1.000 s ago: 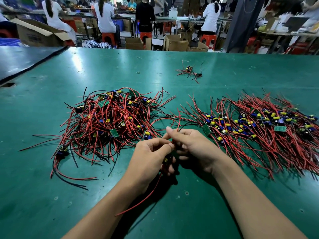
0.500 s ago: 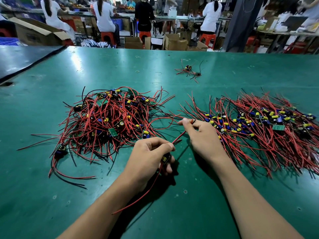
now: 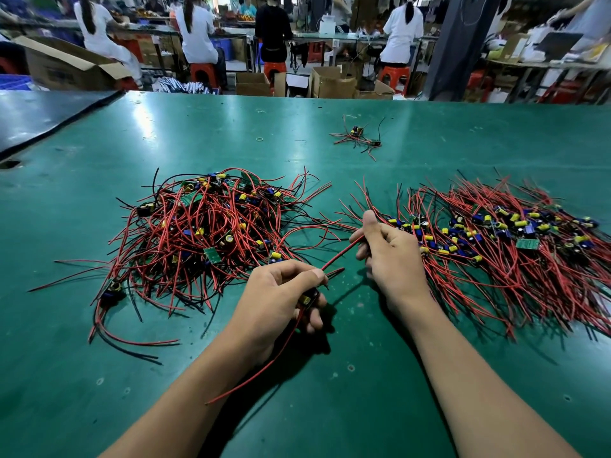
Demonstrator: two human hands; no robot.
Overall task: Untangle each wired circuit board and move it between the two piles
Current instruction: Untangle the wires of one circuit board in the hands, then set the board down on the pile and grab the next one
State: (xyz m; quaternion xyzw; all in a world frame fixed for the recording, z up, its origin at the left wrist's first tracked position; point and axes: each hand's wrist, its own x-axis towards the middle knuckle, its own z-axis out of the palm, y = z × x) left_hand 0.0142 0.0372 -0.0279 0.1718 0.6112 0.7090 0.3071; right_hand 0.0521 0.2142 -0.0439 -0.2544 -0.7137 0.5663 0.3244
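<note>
board (image 3: 308,298) inside left fingers (image 3: 299,276), wire (image 3: 337,256) between right fingers (image 3: 370,226)

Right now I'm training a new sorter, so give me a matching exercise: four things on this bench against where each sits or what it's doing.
1 left hand
2 right hand
3 tangled pile
4 stray boards

A alone, far across the table
B pinches a red wire
C grips a wired board
D left of both hands

Pairs: 1-C, 2-B, 3-D, 4-A.
</note>
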